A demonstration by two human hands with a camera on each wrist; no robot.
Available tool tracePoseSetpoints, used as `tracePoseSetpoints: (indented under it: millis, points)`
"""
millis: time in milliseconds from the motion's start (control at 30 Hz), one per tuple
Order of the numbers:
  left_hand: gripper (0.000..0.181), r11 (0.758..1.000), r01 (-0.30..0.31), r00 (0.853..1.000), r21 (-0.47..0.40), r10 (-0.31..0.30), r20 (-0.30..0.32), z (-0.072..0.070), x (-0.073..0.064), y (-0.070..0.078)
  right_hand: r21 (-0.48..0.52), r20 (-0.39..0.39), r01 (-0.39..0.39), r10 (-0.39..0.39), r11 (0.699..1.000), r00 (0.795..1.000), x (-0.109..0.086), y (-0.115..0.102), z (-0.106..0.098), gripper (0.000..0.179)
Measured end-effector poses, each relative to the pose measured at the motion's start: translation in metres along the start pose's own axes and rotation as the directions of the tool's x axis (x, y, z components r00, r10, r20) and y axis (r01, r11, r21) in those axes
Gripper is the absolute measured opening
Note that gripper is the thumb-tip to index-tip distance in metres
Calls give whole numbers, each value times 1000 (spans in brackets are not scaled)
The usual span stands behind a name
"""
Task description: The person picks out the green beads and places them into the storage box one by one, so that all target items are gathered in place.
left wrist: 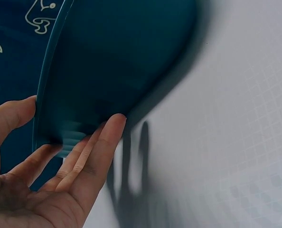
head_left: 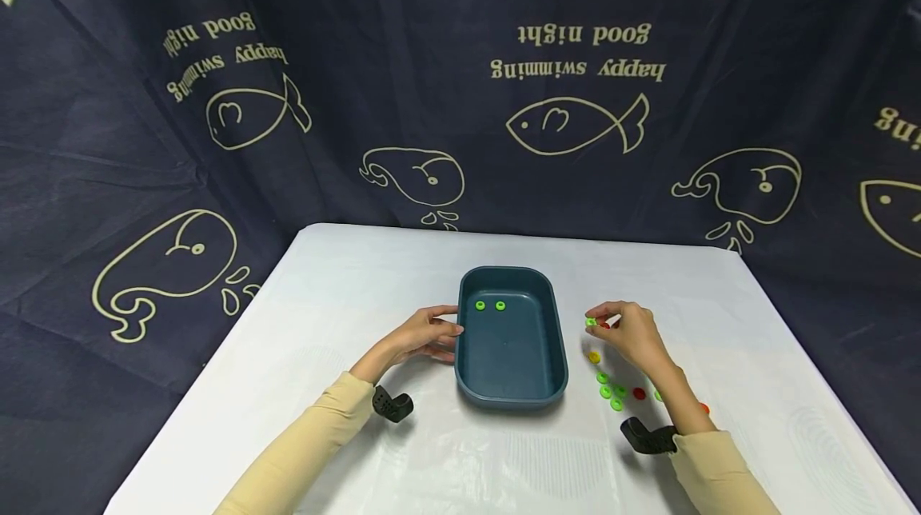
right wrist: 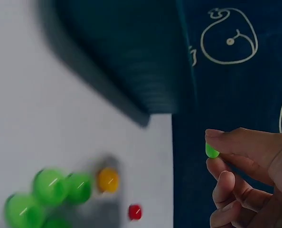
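A dark teal rectangular tray (head_left: 511,371) stands on the white table, with two small green rings (head_left: 480,305) on its floor near the far end. My left hand (head_left: 426,333) is at the tray's left side, its thumb at the rim and fairly straight fingers along the outer wall (left wrist: 117,57). To the right of the tray, my right hand (head_left: 633,333) pinches a small green ring (right wrist: 211,150) between thumb and index finger. Its other fingers are curled loosely. A red piece (right wrist: 135,212) and a yellow piece (head_left: 593,357) lie on the table near this hand.
Several green rings (head_left: 605,391) are scattered right of the tray, with a red piece (head_left: 639,393) among them. An orange-red piece (head_left: 703,409) shows beside the right forearm. A dark blue curtain (head_left: 432,99) with fish drawings hangs behind the white table (head_left: 374,259).
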State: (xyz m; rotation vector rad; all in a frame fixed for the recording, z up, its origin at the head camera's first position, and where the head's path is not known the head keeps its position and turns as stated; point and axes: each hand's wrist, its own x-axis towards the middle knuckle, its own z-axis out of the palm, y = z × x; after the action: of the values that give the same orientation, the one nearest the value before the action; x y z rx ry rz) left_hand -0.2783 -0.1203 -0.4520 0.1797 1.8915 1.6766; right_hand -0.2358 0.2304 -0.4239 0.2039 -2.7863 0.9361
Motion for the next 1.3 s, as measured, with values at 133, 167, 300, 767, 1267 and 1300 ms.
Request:
tracePoseSetpoints:
  millis: [133, 167, 300, 767, 1267, 1300]
  points:
    - [64, 1000, -2, 1000, 1, 2, -4, 1, 0, 0, 19, -6, 21, -21, 1000, 1000, 13, -13, 2, 16]
    - [64, 1000, -2, 1000, 1, 2, -4, 1, 0, 1, 23, -7, 24, -24, 999, 1000, 16, -16, 3, 16]
    - [64, 1000, 1, 1000, 1, -1, -5, 1, 0, 1, 39, -13, 52, -52, 998, 999, 29, -28, 9, 16]
    - [64, 1000, -4, 1000, 13, 4, -4, 1, 0, 0, 95, 88, 108, -116, 990, 989, 65, -70, 40, 17]
    - [62, 1000, 1, 1000, 12, -1, -2, -1, 2, -1, 28, 203, 34, -39, 999, 978, 94, -74, 80, 15]
    - [62, 1000, 2, 1000, 12, -2, -2, -1, 2, -1, 20, 207, 36, -39, 999, 978, 95, -74, 83, 14]
